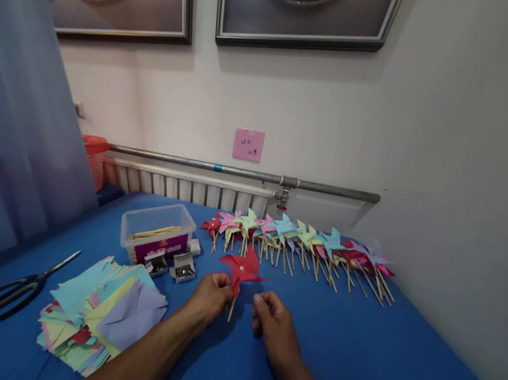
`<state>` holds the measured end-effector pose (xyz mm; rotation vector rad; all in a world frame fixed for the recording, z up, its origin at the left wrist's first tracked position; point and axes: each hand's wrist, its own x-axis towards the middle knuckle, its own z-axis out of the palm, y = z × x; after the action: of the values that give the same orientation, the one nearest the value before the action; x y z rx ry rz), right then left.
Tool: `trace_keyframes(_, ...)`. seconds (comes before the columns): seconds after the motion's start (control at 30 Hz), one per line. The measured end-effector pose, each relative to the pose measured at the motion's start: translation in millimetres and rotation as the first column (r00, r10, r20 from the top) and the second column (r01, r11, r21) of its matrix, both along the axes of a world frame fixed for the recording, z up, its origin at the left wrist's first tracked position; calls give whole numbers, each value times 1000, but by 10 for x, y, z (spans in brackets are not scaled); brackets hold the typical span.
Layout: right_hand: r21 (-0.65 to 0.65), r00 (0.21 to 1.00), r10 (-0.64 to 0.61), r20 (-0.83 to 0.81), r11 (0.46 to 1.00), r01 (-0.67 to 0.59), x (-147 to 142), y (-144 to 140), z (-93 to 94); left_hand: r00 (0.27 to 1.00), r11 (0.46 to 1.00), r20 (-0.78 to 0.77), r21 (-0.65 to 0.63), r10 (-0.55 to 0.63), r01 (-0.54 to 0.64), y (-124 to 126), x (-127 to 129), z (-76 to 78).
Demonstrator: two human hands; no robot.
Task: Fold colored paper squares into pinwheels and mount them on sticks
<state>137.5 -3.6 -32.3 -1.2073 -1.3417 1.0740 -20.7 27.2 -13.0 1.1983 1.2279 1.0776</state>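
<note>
Left hand: your left hand (pixel 212 296) is closed, fingers pinched on the thin wooden stick of the red paper pinwheel (pixel 241 268).
Right hand: your right hand (pixel 270 323) is curled into a loose fist just beside the stick, holding nothing that shows; contact with the stick cannot be confirmed.
Pinwheel position: upright above your left hand, over the blue surface (pixel 380 364).
Behind the hands: a row of finished multicoloured paper pinwheels (pixel 303 243) lies along the wall.
Left of the hands: two small open boxes of metal pins (pixel 172 266), a clear plastic tub (pixel 157 229), a loose pile of pastel paper squares (pixel 104 314).
Far left: black-handled scissors (pixel 14 290) lie flat.
</note>
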Motion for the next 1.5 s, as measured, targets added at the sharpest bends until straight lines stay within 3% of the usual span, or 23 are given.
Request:
trace_keyframes(0.17,83,944,75,321,991,-106,-105,-191,84,999,998,33,41,38,-39,-41,60,21)
trace_keyframes(0.3,83,908,61,415,991,-105,-137,-234,122,996,998,89,45,30,-34,-78,99,32)
trace_keyframes(0.8,61,911,40,410,996,-71,-149,-182,94,995,999,98,22,24,-26,-70,121,-18)
trace_keyframes(1.23,58,942,12,334,998,-34,-128,-174,134,993,998,103,11,-61,60,-103,120,10)
trace_keyframes(1.5,29,961,77,264,996,-88,-116,-174,105,991,998,116,12,-66,65,-139,140,40)
